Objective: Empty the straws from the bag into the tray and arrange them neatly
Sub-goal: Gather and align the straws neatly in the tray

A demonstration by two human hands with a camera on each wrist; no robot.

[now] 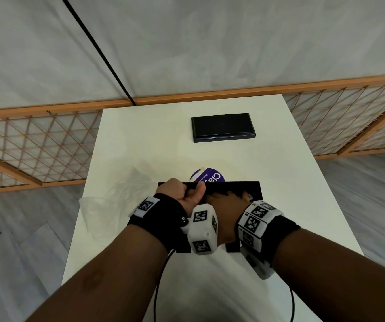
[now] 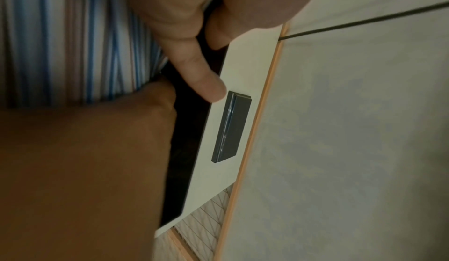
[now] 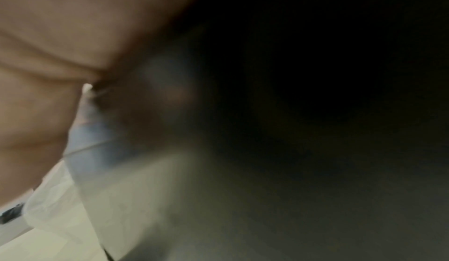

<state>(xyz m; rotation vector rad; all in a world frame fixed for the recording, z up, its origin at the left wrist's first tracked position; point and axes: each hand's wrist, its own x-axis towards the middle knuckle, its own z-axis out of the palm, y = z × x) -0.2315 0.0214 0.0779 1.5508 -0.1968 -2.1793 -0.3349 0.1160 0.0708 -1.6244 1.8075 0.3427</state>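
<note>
The left hand (image 1: 182, 194) grips the black tray's (image 1: 254, 189) far rim, likely steadying it on the counter (image 1: 152, 140). The right hand (image 1: 226, 201) lies flat inside, fingers spread over the striped straws (image 2: 73, 44), probably levelling them.

Two black trays are counted: one near tray (image 1: 255, 189) and one far tray (image 1: 223, 127). One clear bag (image 1: 108, 205) and one purple disc (image 1: 207, 177) are recorded. The striped straws (image 2: 73, 44) are too many and too blurred to be counted.

Both bare forearms wear black wristbands (image 1: 163, 219) carrying white camera blocks (image 1: 202, 230) with square black-and-white markers.
</note>
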